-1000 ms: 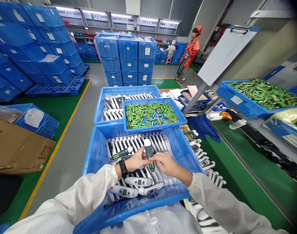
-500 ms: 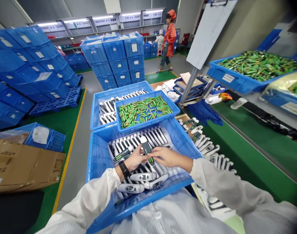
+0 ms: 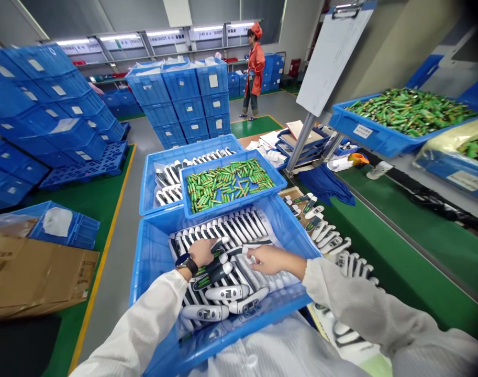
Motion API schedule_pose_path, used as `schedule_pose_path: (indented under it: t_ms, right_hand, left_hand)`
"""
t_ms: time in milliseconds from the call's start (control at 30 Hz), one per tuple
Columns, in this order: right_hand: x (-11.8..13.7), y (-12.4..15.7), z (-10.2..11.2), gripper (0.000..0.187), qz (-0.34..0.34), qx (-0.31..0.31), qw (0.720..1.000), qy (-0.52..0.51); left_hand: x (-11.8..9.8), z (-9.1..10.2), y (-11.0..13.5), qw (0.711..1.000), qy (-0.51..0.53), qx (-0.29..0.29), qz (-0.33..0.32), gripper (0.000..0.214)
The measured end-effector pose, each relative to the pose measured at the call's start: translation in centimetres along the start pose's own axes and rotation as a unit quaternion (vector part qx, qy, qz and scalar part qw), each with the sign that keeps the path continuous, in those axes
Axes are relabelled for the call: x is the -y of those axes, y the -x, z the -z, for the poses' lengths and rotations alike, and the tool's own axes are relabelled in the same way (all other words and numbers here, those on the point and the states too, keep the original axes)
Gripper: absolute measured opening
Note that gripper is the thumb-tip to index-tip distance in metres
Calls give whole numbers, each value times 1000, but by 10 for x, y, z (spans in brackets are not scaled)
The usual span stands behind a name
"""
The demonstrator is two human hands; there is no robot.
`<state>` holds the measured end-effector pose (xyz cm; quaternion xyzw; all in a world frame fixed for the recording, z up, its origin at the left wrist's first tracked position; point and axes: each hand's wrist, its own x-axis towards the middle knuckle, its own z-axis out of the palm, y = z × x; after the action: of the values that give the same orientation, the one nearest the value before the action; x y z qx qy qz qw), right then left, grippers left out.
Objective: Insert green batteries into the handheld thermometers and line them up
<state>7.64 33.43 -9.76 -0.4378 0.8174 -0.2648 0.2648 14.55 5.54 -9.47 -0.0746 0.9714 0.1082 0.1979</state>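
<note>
My left hand (image 3: 201,253) is closed around a white-and-grey handheld thermometer (image 3: 222,242) lying among others in the blue crate; its fingertips are partly hidden. Beside it, my right hand (image 3: 268,260) has curled, parted fingers, with the fingertips at the edge of another thermometer (image 3: 236,251). Just below the left hand, a thermometer with green batteries (image 3: 213,276) showing in its uncovered back lies on top of the rows. Closer to me, white thermometers (image 3: 226,293) rest with their small displays up. A neat row of thermometers (image 3: 219,228) fills the crate's far side.
A shallow blue tray of green batteries (image 3: 233,153) sits across the far rim of the blue crate (image 3: 144,262). Another crate (image 3: 144,183) stands behind. Several thermometers (image 3: 333,238) lie at the right. A battery bin (image 3: 384,141) is on the right. A person in orange (image 3: 256,68) walks beyond.
The thermometer that both hands held up is no longer raised. My hands have moved apart and down, the left onto a thermometer in the crate. The person in orange moved left.
</note>
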Motion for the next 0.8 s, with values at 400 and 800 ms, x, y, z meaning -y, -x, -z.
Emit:
schedule_pose_path:
  t_ms: [400, 800]
  right_hand:
    - [-22, -29, -75, 30, -48, 306, 949, 57]
    - [-22, -50, -28, 36, -16, 449, 893, -36]
  left_hand:
    - [3, 8, -2, 999, -37, 2, -5, 62]
    - [5, 41, 14, 997, 60, -47, -7, 40]
